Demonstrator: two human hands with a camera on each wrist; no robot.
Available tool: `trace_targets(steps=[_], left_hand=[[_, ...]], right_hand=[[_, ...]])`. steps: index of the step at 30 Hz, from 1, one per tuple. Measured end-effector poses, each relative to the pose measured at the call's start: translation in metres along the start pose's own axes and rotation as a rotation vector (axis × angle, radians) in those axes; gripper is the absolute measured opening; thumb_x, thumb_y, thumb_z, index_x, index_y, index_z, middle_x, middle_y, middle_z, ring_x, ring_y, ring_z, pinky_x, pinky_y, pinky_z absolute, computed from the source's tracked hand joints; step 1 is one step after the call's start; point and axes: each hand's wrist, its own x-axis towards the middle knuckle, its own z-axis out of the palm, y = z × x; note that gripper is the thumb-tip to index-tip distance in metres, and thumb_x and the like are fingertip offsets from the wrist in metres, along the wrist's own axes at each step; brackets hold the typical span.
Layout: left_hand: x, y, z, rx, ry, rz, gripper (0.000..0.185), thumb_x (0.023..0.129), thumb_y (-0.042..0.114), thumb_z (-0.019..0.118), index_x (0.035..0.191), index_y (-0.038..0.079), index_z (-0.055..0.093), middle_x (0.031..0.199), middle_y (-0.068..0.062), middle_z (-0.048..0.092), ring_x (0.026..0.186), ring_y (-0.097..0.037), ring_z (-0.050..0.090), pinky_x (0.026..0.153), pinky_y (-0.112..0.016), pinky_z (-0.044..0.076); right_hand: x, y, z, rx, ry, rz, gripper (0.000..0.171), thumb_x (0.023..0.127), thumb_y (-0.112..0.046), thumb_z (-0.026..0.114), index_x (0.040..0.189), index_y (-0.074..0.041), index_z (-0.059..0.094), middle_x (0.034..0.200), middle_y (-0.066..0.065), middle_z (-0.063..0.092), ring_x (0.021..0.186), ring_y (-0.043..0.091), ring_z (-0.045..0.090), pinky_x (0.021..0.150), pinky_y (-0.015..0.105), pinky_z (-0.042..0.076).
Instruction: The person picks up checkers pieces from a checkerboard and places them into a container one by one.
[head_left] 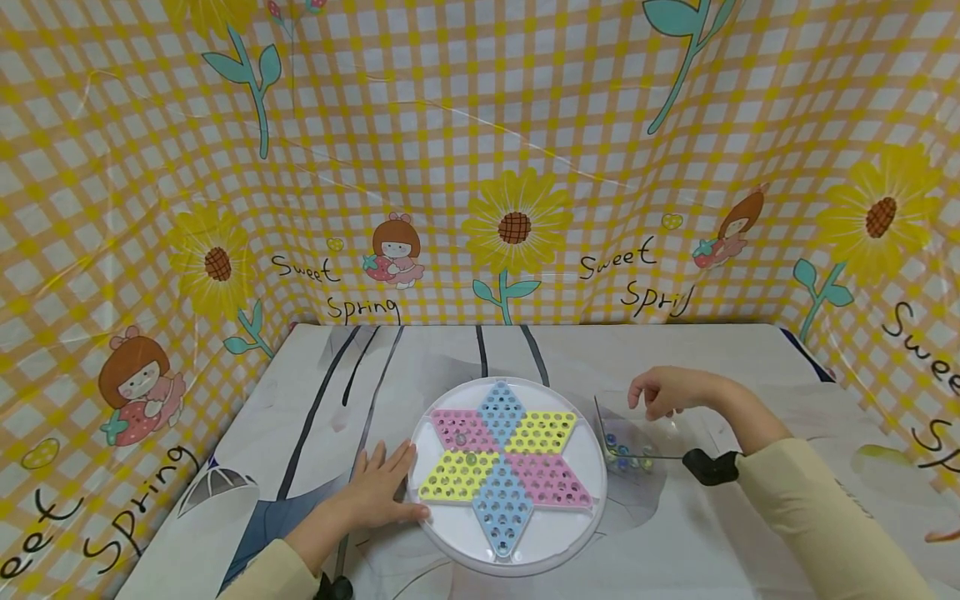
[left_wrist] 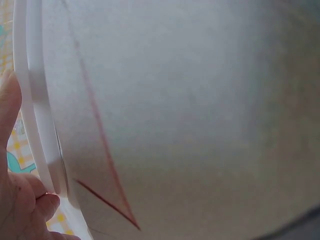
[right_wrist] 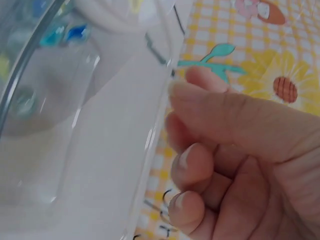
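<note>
1. Nearest to the camera, the left hand [head_left: 378,492] lies flat with fingers spread on the counter [head_left: 675,533], touching the near left rim of the round white board [head_left: 525,558].
2. On the right, the right hand [head_left: 663,392] hovers over the clear box [head_left: 626,442], its fingers curled. I cannot tell if it pinches a marble.
3. Most marbles [head_left: 630,457] sit in the box, just right of the board. Two marbles look like they rest in the star holes [head_left: 468,457].
4. One bump from the right hand could tip the clear box, because it is light, and the marbles could roll off the counter.
5. If the left hand slips, the board could slide and shake marbles out of their holes.
6. The left wrist view is mostly a white blur of rim [left_wrist: 37,100], so little shows there.
7. The right wrist view shows curled fingers [right_wrist: 200,165] beside the box wall [right_wrist: 160,80], but the fingertips hide whatever they hold.
</note>
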Motion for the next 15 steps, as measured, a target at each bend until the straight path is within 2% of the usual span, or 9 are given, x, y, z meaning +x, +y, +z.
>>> trace_targets(steps=[7,15], left_hand=[[0.000,0.001,-0.001,-0.010,-0.006,-0.010,0.101,0.074,0.064,0.059,0.145,0.003,0.022,0.152,-0.014,0.017,0.134,-0.051,0.006,0.106,-0.063,0.002],[-0.001,0.002,0.000,-0.015,-0.001,-0.015,0.100,0.074,0.063,0.060,0.145,0.003,0.023,0.151,-0.014,0.018,0.134,-0.051,0.007,0.106,-0.063,0.002]], right_hand=[[0.012,-0.025,0.005,0.004,0.070,-0.070,0.022,0.082,-0.002,0.060,0.103,-0.005,0.058,0.071,0.002,0.049,0.064,0.015,0.046,0.058,0.029,0.042],[0.039,-0.055,0.026,-0.005,0.072,-0.185,0.020,0.081,-0.002,0.061,0.101,-0.007,0.061,0.076,0.000,0.051,0.069,0.014,0.045,0.060,0.025,0.040]])
